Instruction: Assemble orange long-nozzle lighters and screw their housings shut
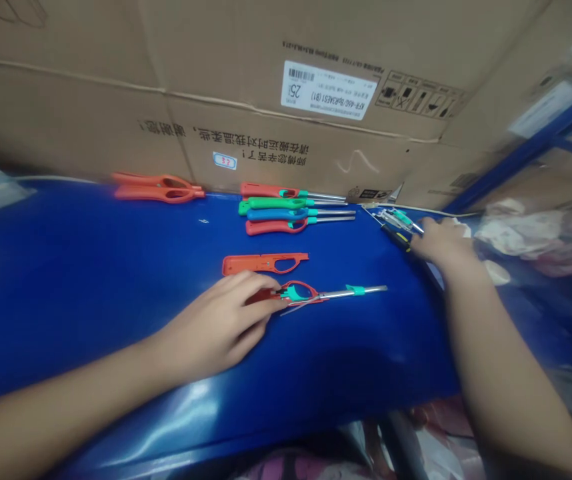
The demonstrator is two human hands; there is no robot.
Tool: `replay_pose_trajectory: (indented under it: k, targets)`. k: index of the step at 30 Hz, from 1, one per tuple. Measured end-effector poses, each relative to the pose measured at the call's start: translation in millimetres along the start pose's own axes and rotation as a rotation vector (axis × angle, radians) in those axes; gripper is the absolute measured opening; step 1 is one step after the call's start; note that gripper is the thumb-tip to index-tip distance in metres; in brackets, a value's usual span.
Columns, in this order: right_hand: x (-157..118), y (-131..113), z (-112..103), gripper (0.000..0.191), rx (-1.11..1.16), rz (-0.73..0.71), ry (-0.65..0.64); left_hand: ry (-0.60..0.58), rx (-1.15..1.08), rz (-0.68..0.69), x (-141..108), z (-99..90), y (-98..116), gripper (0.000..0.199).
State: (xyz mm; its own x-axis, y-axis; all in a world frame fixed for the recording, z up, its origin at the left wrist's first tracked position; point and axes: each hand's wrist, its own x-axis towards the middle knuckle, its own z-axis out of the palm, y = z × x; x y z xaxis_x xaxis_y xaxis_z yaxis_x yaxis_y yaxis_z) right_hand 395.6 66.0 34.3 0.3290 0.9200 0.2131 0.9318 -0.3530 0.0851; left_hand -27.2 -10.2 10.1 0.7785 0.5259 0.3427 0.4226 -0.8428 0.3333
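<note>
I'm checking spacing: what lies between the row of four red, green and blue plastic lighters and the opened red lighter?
The head view shows an orange-red plastic handle half there, on the blue table.

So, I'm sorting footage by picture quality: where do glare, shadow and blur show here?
Head view: pale glare on the blue table near its front edge; head view: a faint darker patch on the table in front of the metal tube; head view: the right hand and the cloth beyond it look soft, while the white label's large print is readable.
</note>
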Motion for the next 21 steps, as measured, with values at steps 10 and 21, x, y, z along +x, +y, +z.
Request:
replay_pose_trajectory:
  k: [10, 21]
  targets:
    - [7.2, -12.5, 15.0, 0.054, 0.062, 0.104, -0.101, -0.01, 0.004, 0.005, -0.8, 0.6, 1.2, 0.039]
    - [8.2, -19.4, 15.2, 0.05, 0.11, 0.104, -0.122, 0.0, 0.014, -0.007, -1.0, -0.6, 2.4, 0.035]
